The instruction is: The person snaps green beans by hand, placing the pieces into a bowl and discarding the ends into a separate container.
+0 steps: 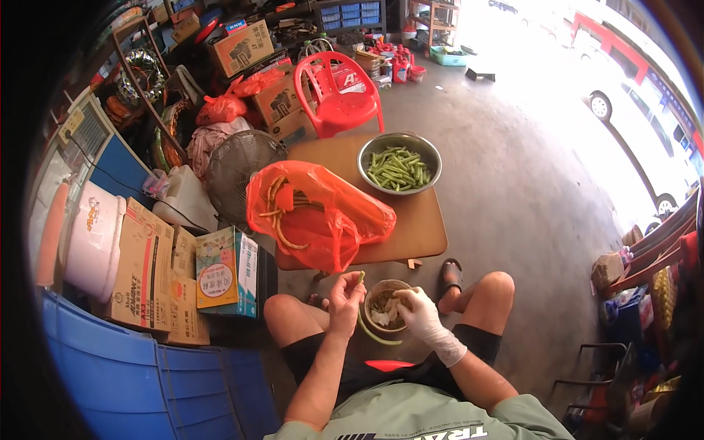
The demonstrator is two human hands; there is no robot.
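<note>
My bare left hand (347,297) is closed around a long green bean (380,340). One end of the bean pokes up above the fingers, and the rest hangs below in a curve. My right hand (424,321), in a white glove, is at the right rim of a small waste bin (369,323), its fingers drawn together; whatever they may hold is too small to make out. Scraps and crumpled white tissue (383,314) lie inside the bin. Short cut beans (398,169) fill a steel bowl (362,170) on the table. Left of it lies a red plastic bag (330,198) containing long beans (275,209).
The low brown table (425,227) stands beyond my knees, with a red plastic chair (341,103) behind it. At left are a fan (238,172), cardboard boxes (143,268) and blue bins (110,367). A chair frame (598,381) stands at lower right.
</note>
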